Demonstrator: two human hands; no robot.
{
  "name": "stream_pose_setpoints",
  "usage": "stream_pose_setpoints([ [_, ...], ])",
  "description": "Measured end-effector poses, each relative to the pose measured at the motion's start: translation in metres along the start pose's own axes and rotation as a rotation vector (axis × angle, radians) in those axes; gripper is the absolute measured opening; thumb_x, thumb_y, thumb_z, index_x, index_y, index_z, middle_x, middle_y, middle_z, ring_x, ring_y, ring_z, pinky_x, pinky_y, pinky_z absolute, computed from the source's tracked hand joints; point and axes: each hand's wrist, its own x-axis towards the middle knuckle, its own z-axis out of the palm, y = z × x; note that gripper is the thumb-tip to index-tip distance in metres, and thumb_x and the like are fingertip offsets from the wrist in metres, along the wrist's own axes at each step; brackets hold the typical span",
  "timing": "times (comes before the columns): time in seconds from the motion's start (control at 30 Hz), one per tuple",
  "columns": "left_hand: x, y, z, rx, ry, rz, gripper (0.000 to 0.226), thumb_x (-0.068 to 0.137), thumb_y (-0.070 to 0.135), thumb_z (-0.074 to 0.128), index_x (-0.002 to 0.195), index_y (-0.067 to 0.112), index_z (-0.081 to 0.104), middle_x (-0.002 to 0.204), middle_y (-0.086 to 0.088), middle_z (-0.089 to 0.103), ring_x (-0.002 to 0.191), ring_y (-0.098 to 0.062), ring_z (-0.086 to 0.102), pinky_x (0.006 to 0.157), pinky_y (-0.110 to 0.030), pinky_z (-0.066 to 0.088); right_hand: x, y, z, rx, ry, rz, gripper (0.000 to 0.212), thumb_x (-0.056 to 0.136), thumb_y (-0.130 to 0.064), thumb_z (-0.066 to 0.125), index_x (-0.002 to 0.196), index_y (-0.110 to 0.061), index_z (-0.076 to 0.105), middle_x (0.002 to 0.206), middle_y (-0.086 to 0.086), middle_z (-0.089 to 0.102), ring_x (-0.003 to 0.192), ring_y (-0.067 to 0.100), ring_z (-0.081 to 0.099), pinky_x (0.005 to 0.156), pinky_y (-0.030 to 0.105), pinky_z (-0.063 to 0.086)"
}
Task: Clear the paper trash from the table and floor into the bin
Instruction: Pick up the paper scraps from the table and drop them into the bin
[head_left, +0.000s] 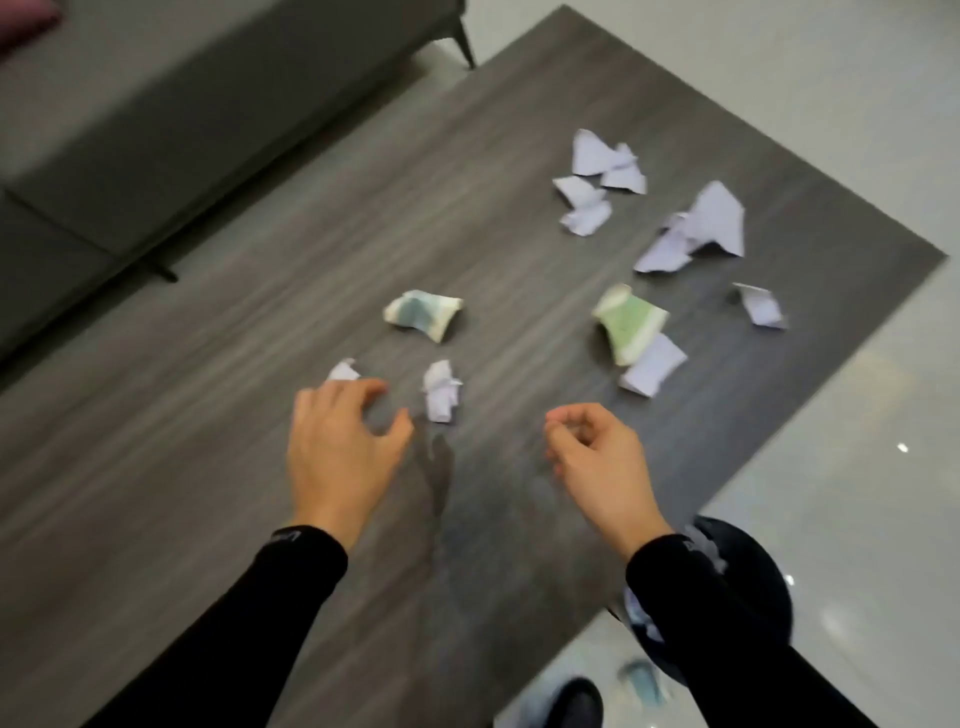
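Left hand is hovering low over the table, fingers spread and curved, gripping nothing. Its fingertips are sitting just beside a small white wad, and a second white wad is lying near the thumb. Right hand is hanging over the table with fingers loosely curled, probably empty, though motion blur is smearing the fingertips. The rest of the paper trash is lying scattered on the table: left green crumple, right green crumple, and white scraps farther out to the right. The black bin is standing on the floor at the table's near corner, half hidden behind the right sleeve. Risks: the light wads may be skidding away under a fast pinch, a two-wad grab may be shedding one, and a drop past the sleeve may be missing the bin rim.
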Motion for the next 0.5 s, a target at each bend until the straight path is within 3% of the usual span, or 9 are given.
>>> stream_pose_setpoints([
  [0.03,0.014,-0.021,-0.005,0.075,0.021,-0.001,0.045,0.066,0.028,0.077,0.106,0.01,0.067,0.111,-0.02,0.064,0.103,-0.043,0.055,0.089,-0.04,0.04,0.006,-0.004,0.016,-0.032,-0.01,-0.011,0.023,0.083,-0.007,0.058,0.073,-0.028,0.055,0.062,-0.004,0.057,0.054,0.007,0.052,0.064,0.027,0.044],
  [0.1,0.04,-0.055,-0.007,0.149,-0.225,-0.022,0.073,0.066,0.031,0.08,0.132,0.018,0.052,0.147,-0.027,0.031,0.13,-0.047,0.032,0.105,-0.048,0.031,0.018,-0.009,0.046,-0.124,-0.023,-0.05,0.019,0.08,-0.013,0.064,0.086,-0.03,0.057,0.075,-0.006,0.058,0.061,0.01,0.053,0.07,0.031,0.047],
  [0.13,0.049,-0.067,-0.003,0.187,-0.41,-0.002,0.077,0.07,0.033,0.077,0.138,0.025,0.043,0.155,-0.022,0.015,0.136,-0.043,0.024,0.109,-0.047,0.029,0.022,-0.011,0.059,-0.2,-0.035,-0.082,0.025,0.079,-0.018,0.067,0.098,-0.031,0.059,0.086,-0.006,0.057,0.067,0.012,0.056,0.075,0.033,0.049],
  [0.17,0.054,-0.076,0.003,0.226,-0.561,0.06,0.071,0.075,0.034,0.072,0.139,0.029,0.041,0.157,-0.015,0.012,0.135,-0.039,0.025,0.108,-0.043,0.032,0.027,-0.013,0.073,-0.285,-0.056,-0.129,0.04,0.077,-0.024,0.07,0.114,-0.03,0.058,0.099,-0.005,0.054,0.077,0.013,0.058,0.081,0.033,0.05],
  [0.2,0.056,-0.083,0.01,0.255,-0.641,0.139,0.058,0.082,0.032,0.066,0.136,0.029,0.045,0.155,-0.01,0.022,0.131,-0.035,0.031,0.104,-0.039,0.036,0.032,-0.014,0.085,-0.358,-0.093,-0.181,0.055,0.075,-0.029,0.072,0.126,-0.029,0.053,0.111,-0.004,0.05,0.091,0.014,0.058,0.088,0.032,0.049],
  [0.23,0.055,-0.088,0.015,0.248,-0.645,0.196,0.043,0.086,0.027,0.06,0.129,0.024,0.054,0.146,-0.008,0.039,0.123,-0.033,0.04,0.098,-0.036,0.039,0.038,-0.015,0.096,-0.433,-0.137,-0.218,0.066,0.073,-0.033,0.073,0.134,-0.029,0.047,0.123,-0.002,0.045,0.105,0.016,0.055,0.095,0.033,0.046],
  [0.3,0.057,-0.092,0.017,0.108,-0.464,0.146,0.023,0.09,0.02,0.055,0.11,0.016,0.065,0.116,-0.009,0.062,0.105,-0.032,0.054,0.085,-0.032,0.039,0.047,-0.014,0.114,-0.639,-0.203,-0.258,0.071,0.074,-0.038,0.072,0.138,-0.028,0.043,0.138,0.003,0.037,0.125,0.021,0.041,0.104,0.035,0.039],
  [0.4,0.074,-0.073,0.01,-0.148,-0.198,0.133,0.016,0.088,0.017,0.06,0.101,0.013,0.068,0.102,-0.007,0.069,0.095,-0.029,0.063,0.076,-0.023,0.036,0.057,-0.011,0.127,-0.812,-0.2,-0.287,0.044,0.083,-0.023,0.063,0.125,-0.017,0.055,0.128,0.007,0.045,0.117,0.027,0.046,0.098,0.031,0.038],
  [0.5,0.109,-0.026,0.014,-0.239,-0.159,0.333,0.009,0.078,0.015,0.069,0.085,0.014,0.075,0.116,-0.01,0.067,0.115,-0.035,0.054,0.094,-0.031,0.039,0.057,-0.015,0.118,-0.566,-0.079,-0.183,0.027,0.085,-0.013,0.05,0.11,-0.016,0.06,0.101,0.01,0.062,0.097,0.03,0.059,0.081,0.03,0.042],
])
